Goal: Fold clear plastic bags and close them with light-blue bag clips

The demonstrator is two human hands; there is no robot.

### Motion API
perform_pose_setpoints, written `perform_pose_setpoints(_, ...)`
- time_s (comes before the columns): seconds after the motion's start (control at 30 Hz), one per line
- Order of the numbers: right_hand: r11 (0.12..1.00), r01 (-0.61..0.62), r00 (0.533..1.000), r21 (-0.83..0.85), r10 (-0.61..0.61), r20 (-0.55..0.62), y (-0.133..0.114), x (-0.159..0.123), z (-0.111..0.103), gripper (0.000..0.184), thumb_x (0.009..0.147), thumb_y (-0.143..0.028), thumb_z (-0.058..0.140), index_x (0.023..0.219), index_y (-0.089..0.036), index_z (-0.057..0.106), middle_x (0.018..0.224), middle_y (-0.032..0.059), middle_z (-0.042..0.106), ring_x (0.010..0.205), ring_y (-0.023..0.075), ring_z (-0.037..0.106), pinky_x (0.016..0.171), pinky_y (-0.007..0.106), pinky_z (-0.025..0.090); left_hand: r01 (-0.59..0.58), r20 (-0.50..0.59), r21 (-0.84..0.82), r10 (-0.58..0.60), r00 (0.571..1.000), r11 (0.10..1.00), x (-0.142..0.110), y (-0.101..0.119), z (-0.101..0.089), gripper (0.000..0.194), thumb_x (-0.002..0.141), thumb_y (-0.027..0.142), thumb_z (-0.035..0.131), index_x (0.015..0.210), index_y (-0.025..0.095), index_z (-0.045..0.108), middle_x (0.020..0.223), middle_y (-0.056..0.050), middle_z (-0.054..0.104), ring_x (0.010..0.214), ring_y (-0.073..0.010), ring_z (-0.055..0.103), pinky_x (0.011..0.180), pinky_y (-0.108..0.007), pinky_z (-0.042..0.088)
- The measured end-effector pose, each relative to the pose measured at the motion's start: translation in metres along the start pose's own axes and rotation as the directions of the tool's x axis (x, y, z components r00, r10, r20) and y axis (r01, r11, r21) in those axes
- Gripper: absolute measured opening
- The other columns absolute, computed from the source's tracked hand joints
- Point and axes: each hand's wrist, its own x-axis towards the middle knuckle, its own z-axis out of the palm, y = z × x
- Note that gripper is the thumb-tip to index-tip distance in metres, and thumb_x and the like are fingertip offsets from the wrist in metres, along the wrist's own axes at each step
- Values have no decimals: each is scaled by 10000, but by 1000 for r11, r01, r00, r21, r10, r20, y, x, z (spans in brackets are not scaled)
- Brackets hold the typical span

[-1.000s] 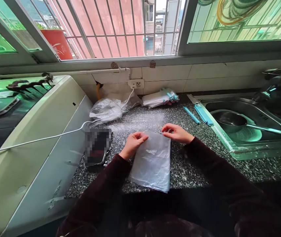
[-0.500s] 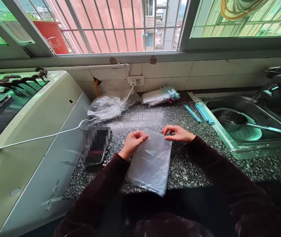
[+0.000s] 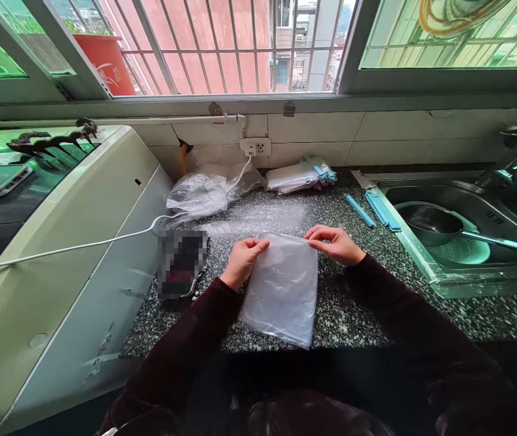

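Observation:
A clear plastic bag point(image 3: 283, 290) lies flat on the speckled granite counter point(image 3: 358, 315), its open end pointing away from me. My left hand point(image 3: 243, 260) pinches the bag's top left corner with curled fingers. My right hand point(image 3: 335, 242) pinches the top right corner between thumb and fingers. Both sleeves are dark maroon.
A blurred phone point(image 3: 181, 263) lies left of the bag, with a white cable point(image 3: 81, 245) running to a wall socket point(image 3: 255, 147). Crumpled plastic point(image 3: 201, 194), a stack of bags point(image 3: 299, 175) and blue sealing strips point(image 3: 372, 209) sit behind. A steel sink point(image 3: 462, 242) holds a bowl at right; a white appliance point(image 3: 59, 260) stands at left.
Both hands still pinch the bag's top corners. The top edge has been pulled straighter and flatter, and the bag has shifted slightly on the counter.

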Motion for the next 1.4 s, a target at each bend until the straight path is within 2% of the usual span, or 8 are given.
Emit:
perform_pose_setpoints(0.23, 984, -174, 971, 21, 168, 169, 2, 0, -1, 376, 689, -486, 605, 542, -162, 483, 849, 74, 632, 760, 163, 547, 706, 308, 416, -62, -40, 37, 64, 997, 997, -3, 4, 2, 411, 401, 435, 815, 548, 122, 594, 528, 34, 542, 497, -58, 432, 493, -189, 317)
perform_pose_setpoints(0.4, 964, -263, 949, -42, 266, 167, 4, 0, -2, 360, 661, -499, 614, 584, -160, 521, 612, -4, 538, 597, 110, 463, 602, 270, 371, -145, -57, 95, 151, 987, 985, -5, 6, 3, 390, 440, 433, 794, 540, 130, 569, 540, 39, 523, 520, -60, 419, 512, -192, 315)
perform_pose_setpoints(0.67, 964, -264, 957, 9, 261, 127, 7, 1, -2, 386, 631, -522, 647, 580, -166, 507, 561, -36, 478, 540, 83, 407, 537, 250, 320, -235, -38, 118, 241, 970, 965, -2, 3, 1, 333, 528, 380, 755, 597, 153, 521, 578, 48, 491, 552, -69, 422, 551, -198, 337)
perform_pose_setpoints(0.87, 917, -317, 945, 242, 284, 164, 4, 1, -2, 480, 529, -434, 774, 858, -176, 538, 714, -18, 588, 656, 111, 527, 621, 260, 405, -306, -37, 85, 310, 950, 948, -2, 5, 2, 324, 561, 342, 738, 718, 171, 512, 683, 36, 513, 638, -88, 476, 631, -213, 388)
perform_pose_setpoints(1.03, 916, -289, 952, 278, 246, 181, 6, 0, -4, 470, 551, -432, 773, 863, -184, 525, 707, -28, 574, 645, 103, 514, 607, 251, 393, -305, -14, 42, 306, 952, 951, -2, 4, 2, 344, 560, 317, 748, 780, 178, 524, 734, 26, 533, 693, -96, 503, 676, -220, 403)
perform_pose_setpoints(1.17, 942, -266, 950, 202, 220, 222, 7, -1, -5, 419, 571, -467, 751, 776, -173, 534, 686, -30, 550, 629, 99, 488, 600, 252, 375, -301, -6, 4, 301, 953, 953, -1, 3, 2, 371, 546, 300, 764, 809, 183, 530, 755, 21, 543, 719, -101, 514, 683, -217, 406)
perform_pose_setpoints(1.3, 959, -278, 908, 53, 244, 341, 3, -1, -8, 410, 618, -533, 682, 633, -146, 546, 596, -35, 492, 581, 90, 431, 579, 257, 336, -253, 64, 24, 251, 966, 967, -2, 6, -2, 407, 581, 294, 752, 917, 184, 551, 670, 42, 495, 617, -81, 472, 577, -191, 367)
perform_pose_setpoints(1.4, 967, -256, 911, 16, 235, 340, 2, -1, -9, 440, 675, -567, 609, 581, -141, 549, 574, -26, 482, 575, 89, 418, 577, 261, 326, -200, 108, -3, 199, 974, 980, -3, 9, -4, 477, 584, 294, 753, 998, 184, 545, 622, 60, 459, 549, -63, 425, 521, -178, 331)
